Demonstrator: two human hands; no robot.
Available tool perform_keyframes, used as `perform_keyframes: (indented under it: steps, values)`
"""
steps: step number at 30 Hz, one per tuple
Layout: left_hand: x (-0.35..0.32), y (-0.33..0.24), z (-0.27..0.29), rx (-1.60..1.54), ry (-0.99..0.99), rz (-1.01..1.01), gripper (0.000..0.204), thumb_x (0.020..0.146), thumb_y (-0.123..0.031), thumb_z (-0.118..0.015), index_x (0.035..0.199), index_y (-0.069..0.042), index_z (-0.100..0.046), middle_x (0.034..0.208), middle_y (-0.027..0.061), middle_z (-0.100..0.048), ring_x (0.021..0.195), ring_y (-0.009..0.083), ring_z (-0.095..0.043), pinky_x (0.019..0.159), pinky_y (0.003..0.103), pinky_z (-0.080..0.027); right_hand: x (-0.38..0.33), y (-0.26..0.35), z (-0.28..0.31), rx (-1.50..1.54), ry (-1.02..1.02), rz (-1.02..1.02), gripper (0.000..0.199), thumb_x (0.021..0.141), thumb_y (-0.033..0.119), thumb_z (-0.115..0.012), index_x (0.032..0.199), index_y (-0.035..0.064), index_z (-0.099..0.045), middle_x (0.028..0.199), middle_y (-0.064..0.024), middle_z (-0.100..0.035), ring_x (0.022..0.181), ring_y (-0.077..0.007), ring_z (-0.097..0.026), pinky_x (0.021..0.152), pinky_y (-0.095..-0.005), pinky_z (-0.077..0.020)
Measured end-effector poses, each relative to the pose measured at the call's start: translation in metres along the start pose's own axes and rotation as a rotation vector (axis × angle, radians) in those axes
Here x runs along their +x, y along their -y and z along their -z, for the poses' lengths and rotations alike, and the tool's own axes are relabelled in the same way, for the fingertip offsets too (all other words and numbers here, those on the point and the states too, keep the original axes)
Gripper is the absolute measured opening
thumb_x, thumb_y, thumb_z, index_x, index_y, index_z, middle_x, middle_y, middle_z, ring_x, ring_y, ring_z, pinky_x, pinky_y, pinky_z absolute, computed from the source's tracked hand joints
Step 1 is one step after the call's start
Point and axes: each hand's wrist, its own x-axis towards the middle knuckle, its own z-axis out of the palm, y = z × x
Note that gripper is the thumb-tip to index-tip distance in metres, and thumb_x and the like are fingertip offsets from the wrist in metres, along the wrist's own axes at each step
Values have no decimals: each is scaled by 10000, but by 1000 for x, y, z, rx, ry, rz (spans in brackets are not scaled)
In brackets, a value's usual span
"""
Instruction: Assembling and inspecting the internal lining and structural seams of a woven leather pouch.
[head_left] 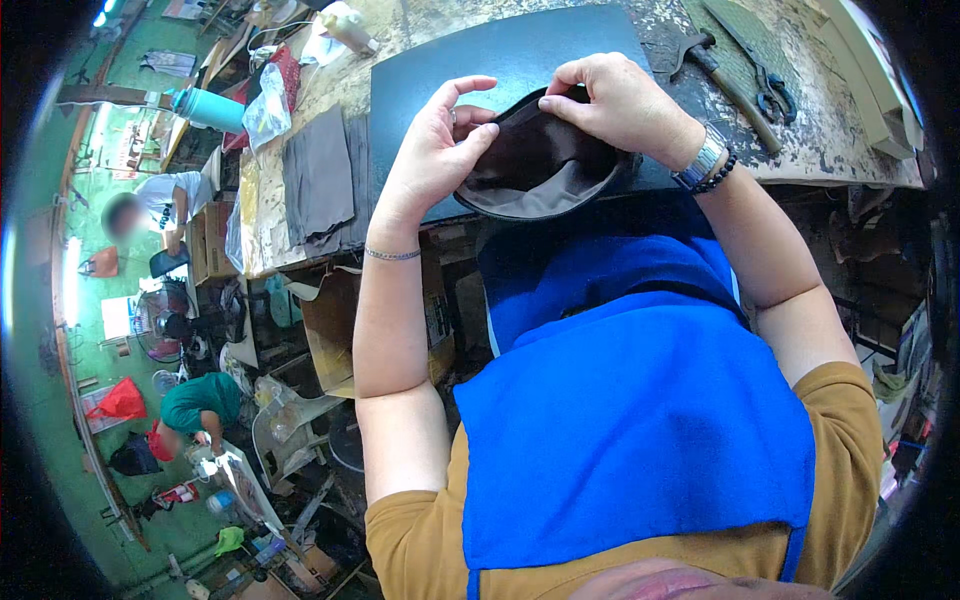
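A dark pouch with a grey-brown fabric lining gapes at the near edge of the worktable, its rounded side toward me. My left hand holds the upper left of its rim, thumb against the edge and index finger raised away. At the top of the rim, my right hand pinches the edge between thumb and fingers. A dark flat board lies under both hands. The pouch's outer side is mostly hidden.
Right of the board lie a hammer and large scissors. Dark sheets are stacked to the left, with a turquoise bottle beyond. A cardboard box stands below the table. Two people work farther left.
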Motion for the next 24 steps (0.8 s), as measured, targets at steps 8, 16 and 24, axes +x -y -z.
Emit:
perform_keyframes:
  steps: [8, 16, 24]
  values:
    - [-24, -14, -6, 243, -223, 20, 454, 855, 8, -651, 1280, -28, -496, 987, 104, -661, 893, 86, -608, 786, 218, -498, 1, 7, -5, -420, -238, 354, 184, 789, 277, -681, 819, 95, -669, 810, -94, -626, 872, -259, -613, 813, -407, -455]
    - [-22, -2, -14, 161, -266, 2, 408, 867, 5, -637, 1256, -10, -514, 955, 87, -671, 860, 67, -599, 762, 198, -488, 6, 14, -17, -201, -17, 115, 213, 801, 286, -682, 807, 84, -613, 732, -111, -627, 721, -311, -617, 691, -424, -469]
    - [-17, 3, -12, 130, -341, 5, 382, 876, -1, -628, 1244, -8, -525, 986, 80, -664, 874, 58, -589, 774, 191, -477, -1, 13, -16, 28, -16, 341, 155, 794, 214, -684, 793, 78, -610, 750, -89, -639, 740, -305, -631, 770, -415, -476]
